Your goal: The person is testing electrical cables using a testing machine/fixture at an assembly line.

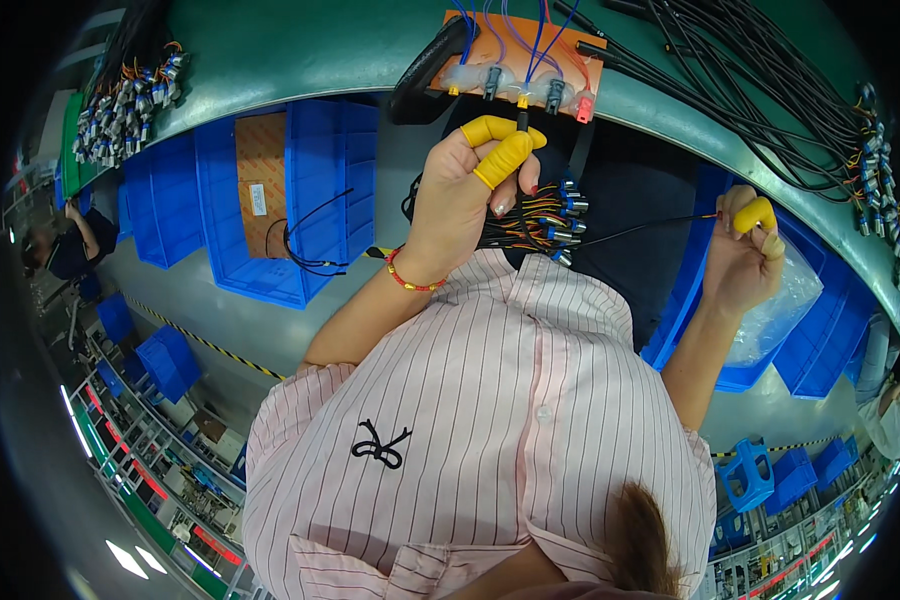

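Observation:
My left hand, with yellow finger cots on thumb and finger, is closed around a black cable plug. The plug's tip meets a yellow socket on the orange board at the bench edge. White glue, black and red connectors and blue and purple wires are on that board. Off to the right, my right hand pinches the orange end of a thin black cable. This cable runs left toward a bundle of cables with metal-and-blue connectors at my lap. Whether both hands hold one cable is hidden.
Black cables lie across the green bench at right, their connectors hanging over the edge. Another connector bundle hangs at far left. Blue bins stand below, one with cardboard. A clear plastic bag sits beside my right hand.

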A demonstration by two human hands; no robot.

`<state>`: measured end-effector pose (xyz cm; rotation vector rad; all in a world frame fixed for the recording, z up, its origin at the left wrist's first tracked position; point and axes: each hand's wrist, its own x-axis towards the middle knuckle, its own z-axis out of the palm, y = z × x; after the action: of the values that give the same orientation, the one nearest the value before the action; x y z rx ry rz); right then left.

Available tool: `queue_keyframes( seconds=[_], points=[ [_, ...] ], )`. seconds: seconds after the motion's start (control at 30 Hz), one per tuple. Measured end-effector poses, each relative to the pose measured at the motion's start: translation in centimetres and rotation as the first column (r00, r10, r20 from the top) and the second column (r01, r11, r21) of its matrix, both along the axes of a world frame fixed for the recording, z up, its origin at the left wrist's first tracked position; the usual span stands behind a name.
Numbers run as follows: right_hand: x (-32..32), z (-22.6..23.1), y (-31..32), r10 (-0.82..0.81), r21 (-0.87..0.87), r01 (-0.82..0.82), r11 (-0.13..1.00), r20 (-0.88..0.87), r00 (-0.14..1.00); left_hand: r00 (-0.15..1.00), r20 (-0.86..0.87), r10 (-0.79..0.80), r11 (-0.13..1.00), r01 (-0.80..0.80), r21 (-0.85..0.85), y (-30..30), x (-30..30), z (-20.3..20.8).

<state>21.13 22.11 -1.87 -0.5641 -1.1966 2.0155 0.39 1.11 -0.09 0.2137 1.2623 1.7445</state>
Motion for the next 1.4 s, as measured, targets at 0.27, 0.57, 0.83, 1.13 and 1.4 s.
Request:
queue_keyframes(
  seconds=[0.27, 0.57, 0.83, 1.13, 1.4],
  points=[
    [-0.3, 0.0, 0.0, 0.015, -0.022, -0.014, 1.000, 0.031, 0.999, 0.999, 0.002, -0.034, 0.999, 0.034, 0.010, -0.2, -0.4, 0.1],
    [-0.6, 0.2, 0.1, 0.018, 0.002, -0.018, 1.000, 0.016, 1.000, 0.922, 0.383, -0.052, 0.992, 0.002, 0.128, -0.5, -0.8, 0.5],
    [-0.5, 0.0, 0.2, 0.016, -0.012, -0.016, 1.000, 0.016, 1.000, 0.917, 0.398, -0.025, 0.997, -0.006, 0.077, -0.1, -0.7, 1.6],
    [-0.7, 0.0, 0.0, 0.005, -0.032, -0.004, 0.999, 0.023, 1.000, 0.847, 0.532, 0.002, 0.988, -0.083, 0.127, 0.4, -0.8, 2.3],
    [-0.2, 0.3, -0.2, 0.015, 0.041, -0.015, 0.999, 0.008, 1.000, 0.941, 0.320, -0.107, 0.991, 0.074, 0.114, 0.5, -2.0, 2.0]
  ],
)
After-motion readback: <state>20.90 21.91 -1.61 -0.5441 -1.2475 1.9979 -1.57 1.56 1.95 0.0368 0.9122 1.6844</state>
